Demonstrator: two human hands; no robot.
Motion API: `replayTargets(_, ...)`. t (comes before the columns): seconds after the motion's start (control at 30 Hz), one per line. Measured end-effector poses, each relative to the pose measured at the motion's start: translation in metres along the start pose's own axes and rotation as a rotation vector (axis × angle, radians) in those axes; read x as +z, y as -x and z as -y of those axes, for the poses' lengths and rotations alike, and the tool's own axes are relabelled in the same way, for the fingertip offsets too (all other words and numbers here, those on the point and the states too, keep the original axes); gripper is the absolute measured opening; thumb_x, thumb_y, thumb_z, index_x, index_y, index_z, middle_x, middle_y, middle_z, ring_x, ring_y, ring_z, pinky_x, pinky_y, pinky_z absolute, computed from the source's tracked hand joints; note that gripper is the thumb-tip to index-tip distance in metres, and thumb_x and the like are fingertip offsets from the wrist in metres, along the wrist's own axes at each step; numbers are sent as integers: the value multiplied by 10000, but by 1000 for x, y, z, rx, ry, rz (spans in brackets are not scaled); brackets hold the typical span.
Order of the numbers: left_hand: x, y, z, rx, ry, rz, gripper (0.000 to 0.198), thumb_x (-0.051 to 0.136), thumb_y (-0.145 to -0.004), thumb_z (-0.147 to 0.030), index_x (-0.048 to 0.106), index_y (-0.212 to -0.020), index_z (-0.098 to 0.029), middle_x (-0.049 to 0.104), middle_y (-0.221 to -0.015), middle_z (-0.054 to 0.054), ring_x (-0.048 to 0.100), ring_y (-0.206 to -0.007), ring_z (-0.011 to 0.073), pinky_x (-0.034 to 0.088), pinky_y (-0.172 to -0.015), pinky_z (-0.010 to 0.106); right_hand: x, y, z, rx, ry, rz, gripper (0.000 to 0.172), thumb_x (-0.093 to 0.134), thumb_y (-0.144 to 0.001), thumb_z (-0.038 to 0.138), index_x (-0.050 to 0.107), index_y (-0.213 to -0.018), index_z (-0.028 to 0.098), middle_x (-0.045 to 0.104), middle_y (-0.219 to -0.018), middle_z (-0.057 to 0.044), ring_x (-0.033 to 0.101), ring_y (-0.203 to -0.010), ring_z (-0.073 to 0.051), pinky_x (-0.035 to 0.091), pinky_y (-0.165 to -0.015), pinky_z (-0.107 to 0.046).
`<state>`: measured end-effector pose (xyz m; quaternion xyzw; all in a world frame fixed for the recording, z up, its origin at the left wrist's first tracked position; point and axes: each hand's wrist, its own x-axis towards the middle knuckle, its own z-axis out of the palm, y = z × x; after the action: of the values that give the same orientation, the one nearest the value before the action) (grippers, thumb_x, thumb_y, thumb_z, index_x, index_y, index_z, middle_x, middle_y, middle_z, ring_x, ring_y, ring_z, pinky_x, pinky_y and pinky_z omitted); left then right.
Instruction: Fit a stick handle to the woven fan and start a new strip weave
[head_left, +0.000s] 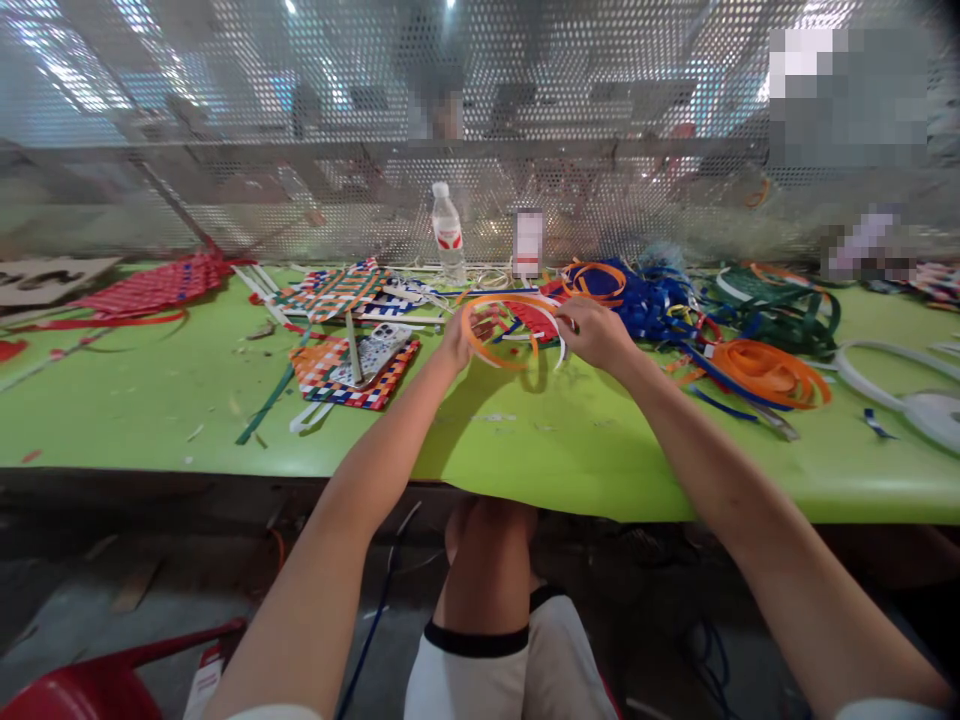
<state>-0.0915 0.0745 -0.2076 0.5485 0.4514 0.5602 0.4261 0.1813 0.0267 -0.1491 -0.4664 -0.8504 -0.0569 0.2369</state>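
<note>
Reading the hands first over my remote head view: the right hand [596,328] had thumb and fingers pressed together, pinching what looked to me like the orange strap [510,299] at the right of its curve. A thin white strip [561,345] curved down just beside those fingertips; I could not tell whether the same pinch took it in. The left hand [459,340] had its fingers curled at the loop's left side, partly behind it, and I could not tell how firmly they closed. The strap lay between the hands, bent into a loose loop, its widest span running left to right, with its left bend against the left hand, the nearer one to most of the curve. A red piece [534,318] showed beyond the loop, by the right fingers. Below was the green tabletop [570,440]. Farther out I logged, to the left, a phone [384,345] on a checkered woven piece [315,365]; behind, a water bottle [448,235]; to the right, tangled blue straps [637,295] and an orange coil [772,370]; at the back, a perforated screen [300,170].
</note>
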Motion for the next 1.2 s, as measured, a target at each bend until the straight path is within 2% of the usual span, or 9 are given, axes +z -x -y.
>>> replayTargets(0.13, -7, -1, -6, -110, 94, -34, 373, 561, -1006, -566, 683, -1023, -213, 808, -1088, 144, 800, -921, 243, 667, -810, 385, 10, 0, -5, 58, 47, 72, 320, 509, -1031, 284, 819, -1039, 207, 809, -1148, -137, 730, -1058, -308, 564, -858, -403)
replayTargets(0.27, 0, 5, -9, -132, 99, -9, 254, 784, -910, -382, 700, -1071, -205, 809, -1114, 122, 781, -869, 190, 641, -770, 307, 16, 2, -9, 94, 78, 101, 318, 529, -1020, 297, 814, -912, 210, 810, -1012, -138, 731, -921, -292, 548, -765, -383)
replayTargets(0.37, 10, 13, -9, -107, 62, 18, 258, 835, -849, -221, 721, -1079, -196, 810, -1124, 97, 774, -876, 169, 613, -748, 261, 18, 3, -8, 94, 92, 102, 301, 554, -1031, 332, 802, -905, 220, 803, -1046, -137, 724, -990, -301, 556, -843, -403)
replayTargets(0.6, 25, 25, -22, 22, -39, 125, 216, 726, -976, -258, 754, -1174, -176, 809, -1096, 81, 737, -721, 119, 519, -616, 211, 9, 2, 6, 137, 43, -134, 332, 565, -1065, 428, 703, -1256, 194, 722, -1313, -185, 628, -1268, -371, 512, -1062, -491)
replayTargets(0.7, 31, 30, -29, 103, -67, 183, 201, 714, -983, -264, 772, -1155, -177, 806, -1093, 77, 688, -645, 99, 513, -594, 220, 9, 6, 11, 52, 90, -59, 508, 615, -1043, 445, 588, -1487, 198, 648, -1500, -199, 561, -1407, -410, 404, -1190, -579)
replayTargets(0.8, 38, 36, -32, 173, -79, 241, 195, 727, -981, -297, 782, -1125, -178, 800, -1119, 83, 656, -621, 98, 549, -609, 245, 15, 9, 17, -8, 113, 55, 560, 621, -1037, 410, 540, -1551, 202, 640, -1535, -206, 560, -1422, -415, 329, -1231, -623)
replayTargets(0.97, 44, 41, -32, 244, -83, 310, 327, 792, -962, -429, 770, -1160, -169, 800, -1051, 98, 656, -627, 126, 556, -594, 271, 22, 3, 23, 16, -98, 106, 332, 485, -1091, 365, 681, -1324, 232, 798, -1204, -144, 713, -1099, -328, 521, -930, -413)
replayTargets(1.07, 43, 41, -30, 300, -115, 289, 394, 783, -972, -478, 762, -1218, -171, 796, -1171, 126, 663, -635, 133, 556, -597, 283, 16, -2, 16, 93, -123, 91, 334, 430, -1111, 388, 721, -1176, 237, 809, -995, -110, 725, -875, -292, 485, -734, -345)
replayTargets(1.2, 38, 41, -28, 404, -329, 209, 293, 644, -1061, -387, 784, -1232, -194, 804, -1181, 110, 723, -733, 168, 570, -714, 289, 1, -7, 1, 259, -108, 18, 377, 439, -1103, 423, 754, -1023, 231, 808, -992, -122, 717, -879, -304, 430, -687, -335)
